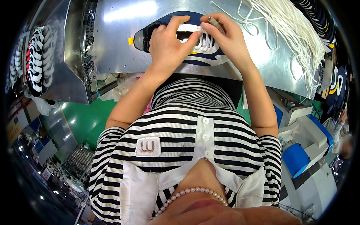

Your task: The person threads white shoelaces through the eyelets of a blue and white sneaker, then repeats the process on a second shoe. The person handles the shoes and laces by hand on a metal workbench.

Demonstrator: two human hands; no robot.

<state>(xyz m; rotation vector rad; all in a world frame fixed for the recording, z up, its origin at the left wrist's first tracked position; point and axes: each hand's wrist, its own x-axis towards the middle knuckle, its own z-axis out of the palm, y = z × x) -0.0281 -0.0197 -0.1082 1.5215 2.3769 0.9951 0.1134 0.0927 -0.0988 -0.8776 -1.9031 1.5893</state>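
Green floor [84, 118] shows below and left of the desk [120, 56], whose shiny metal top runs across the upper part of the view and throws back bright glare. White and blue equipment [298, 157] stands to the lower right, near the person's elbow. A black-and-white striped shirt [168, 129] with a white collar covers the person's body, just beside the near edge. Over the right part of the metal spills a thick bundle of white laces [300, 41], some strands straying toward the middle. Left of it, near the front edge, a navy shoe [195, 18] with white and yellow trim lies on the desk, directly under both hands.

The left hand [167, 45] rests on it toward its open end; the thumb and forefinger of this grip are spread, but whether the partly hidden fingers clasp anything I cannot tell. The right hand [229, 35] is over the laced end, its grip pinching a small tan tool [216, 24] with a metal end between thumb and forefinger. Smallest, a yellow tab [131, 40] sticks out at the shoe's left tip.
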